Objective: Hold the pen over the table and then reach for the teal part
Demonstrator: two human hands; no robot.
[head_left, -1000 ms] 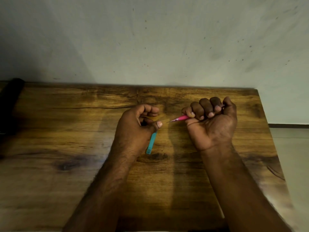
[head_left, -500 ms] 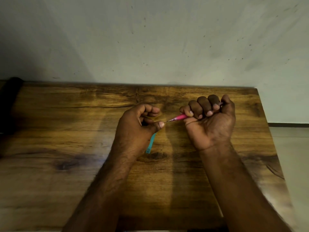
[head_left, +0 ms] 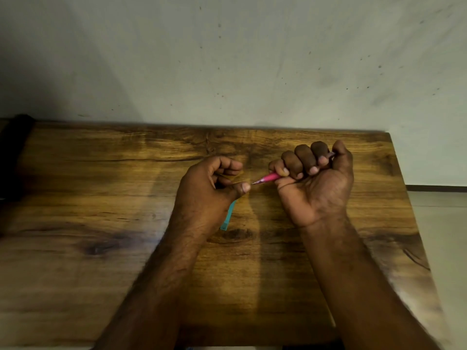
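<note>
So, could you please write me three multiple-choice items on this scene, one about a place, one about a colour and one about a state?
1. Where does the teal piece show?
A. Below the left hand, over the table
B. Lying at the far table edge
C. In the right hand

2. What colour is the pen in the right hand?
A. Black
B. Pink
C. Yellow

3. How is the right hand?
A. Flat on the table
B. Fingers spread wide
C. Curled in a fist round the pen

Answers:
1. A, it sticks out beneath the left hand above the wooden table.
2. B, the barrel by the tip is pink.
3. C, all fingers wrap the barrel, tip pointing at the left thumb.
</note>
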